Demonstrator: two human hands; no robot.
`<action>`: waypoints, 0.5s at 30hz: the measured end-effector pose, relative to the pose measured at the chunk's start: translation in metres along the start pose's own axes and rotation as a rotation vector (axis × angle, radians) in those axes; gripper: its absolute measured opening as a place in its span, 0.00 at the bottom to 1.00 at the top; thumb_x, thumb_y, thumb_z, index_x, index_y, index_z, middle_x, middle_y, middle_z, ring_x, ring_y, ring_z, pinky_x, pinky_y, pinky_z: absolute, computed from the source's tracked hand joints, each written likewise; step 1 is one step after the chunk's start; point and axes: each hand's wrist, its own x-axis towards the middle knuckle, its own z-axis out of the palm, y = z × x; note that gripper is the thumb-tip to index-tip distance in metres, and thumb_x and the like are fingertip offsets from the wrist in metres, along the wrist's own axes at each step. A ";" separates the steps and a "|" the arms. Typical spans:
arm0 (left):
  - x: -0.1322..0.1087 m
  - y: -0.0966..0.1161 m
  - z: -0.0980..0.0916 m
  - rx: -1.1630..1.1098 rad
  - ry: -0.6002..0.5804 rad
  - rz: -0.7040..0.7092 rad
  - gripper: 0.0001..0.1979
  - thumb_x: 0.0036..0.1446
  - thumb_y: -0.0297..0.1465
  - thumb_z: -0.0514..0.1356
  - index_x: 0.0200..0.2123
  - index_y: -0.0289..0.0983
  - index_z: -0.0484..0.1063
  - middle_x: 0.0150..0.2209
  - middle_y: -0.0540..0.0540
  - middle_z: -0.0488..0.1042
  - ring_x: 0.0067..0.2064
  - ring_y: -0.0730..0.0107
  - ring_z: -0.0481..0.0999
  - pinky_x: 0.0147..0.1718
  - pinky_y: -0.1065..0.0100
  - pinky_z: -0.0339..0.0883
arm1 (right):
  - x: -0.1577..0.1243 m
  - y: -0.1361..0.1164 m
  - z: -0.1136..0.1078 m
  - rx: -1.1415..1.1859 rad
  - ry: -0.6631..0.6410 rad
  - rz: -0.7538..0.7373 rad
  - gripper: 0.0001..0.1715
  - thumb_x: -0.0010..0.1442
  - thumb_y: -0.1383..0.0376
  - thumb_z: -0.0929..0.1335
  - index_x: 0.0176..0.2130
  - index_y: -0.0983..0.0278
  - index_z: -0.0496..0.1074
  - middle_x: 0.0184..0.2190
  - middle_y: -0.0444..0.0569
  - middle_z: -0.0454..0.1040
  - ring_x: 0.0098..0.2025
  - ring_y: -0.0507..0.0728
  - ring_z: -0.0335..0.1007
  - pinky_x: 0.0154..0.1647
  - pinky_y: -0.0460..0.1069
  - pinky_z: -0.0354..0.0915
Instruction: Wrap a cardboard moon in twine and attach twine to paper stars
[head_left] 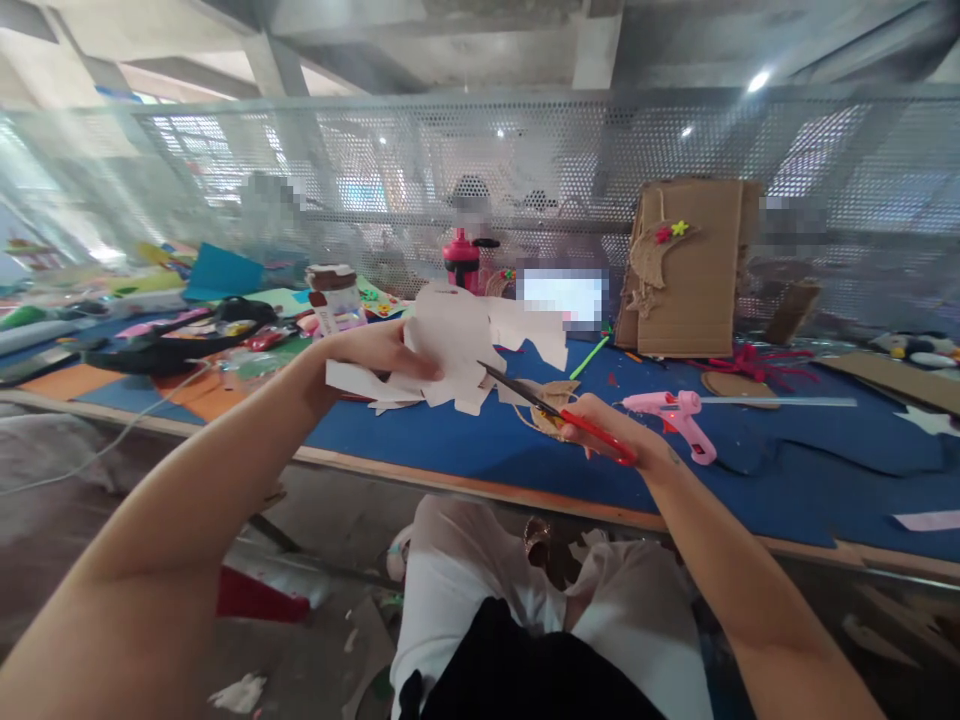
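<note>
Over the blue table [420,450], there's the white card [457,335], scissors [546,404] w/ tips right at its edge, R hand [611,420] wrapped round the handles, L hand [375,348] pinching the card — prob. best turning card, not blades, w/ short snips, thumb well clear.

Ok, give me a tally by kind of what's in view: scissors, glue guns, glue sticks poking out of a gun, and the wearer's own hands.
Red-handled scissors: 1
Pink glue gun: 1
Translucent glue stick: 1
Hands, left hand and right hand: 2
Total: 5
</note>
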 end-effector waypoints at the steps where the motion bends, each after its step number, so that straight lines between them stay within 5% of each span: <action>1: -0.001 0.000 -0.001 -0.014 -0.033 -0.037 0.23 0.42 0.37 0.66 0.42 0.29 0.75 0.37 0.40 0.80 0.35 0.60 0.77 0.33 0.66 0.72 | 0.000 0.001 0.001 0.010 -0.010 -0.003 0.22 0.59 0.51 0.63 0.23 0.63 0.57 0.23 0.42 0.55 0.22 0.48 0.53 0.15 0.43 0.59; 7: -0.008 0.008 -0.007 -0.050 -0.167 -0.040 0.18 0.41 0.33 0.65 0.37 0.30 0.76 0.30 0.46 0.79 0.34 0.64 0.76 0.34 0.69 0.72 | 0.001 -0.004 0.006 0.027 -0.044 -0.080 0.26 0.60 0.51 0.64 0.22 0.62 0.51 0.20 0.38 0.49 0.21 0.47 0.45 0.17 0.43 0.47; 12: -0.011 0.008 -0.008 -0.001 -0.188 -0.039 0.16 0.41 0.32 0.66 0.35 0.30 0.75 0.31 0.45 0.79 0.33 0.66 0.75 0.34 0.70 0.71 | 0.002 -0.001 0.008 0.005 -0.109 -0.010 0.26 0.60 0.48 0.63 0.23 0.62 0.54 0.21 0.39 0.52 0.21 0.48 0.51 0.17 0.44 0.51; 15: -0.012 0.006 -0.007 -0.021 -0.203 -0.024 0.16 0.42 0.32 0.66 0.35 0.30 0.75 0.31 0.45 0.80 0.31 0.68 0.75 0.33 0.71 0.71 | 0.003 0.002 0.007 -0.065 -0.124 -0.121 0.27 0.60 0.45 0.62 0.24 0.62 0.55 0.21 0.40 0.53 0.23 0.48 0.50 0.20 0.44 0.50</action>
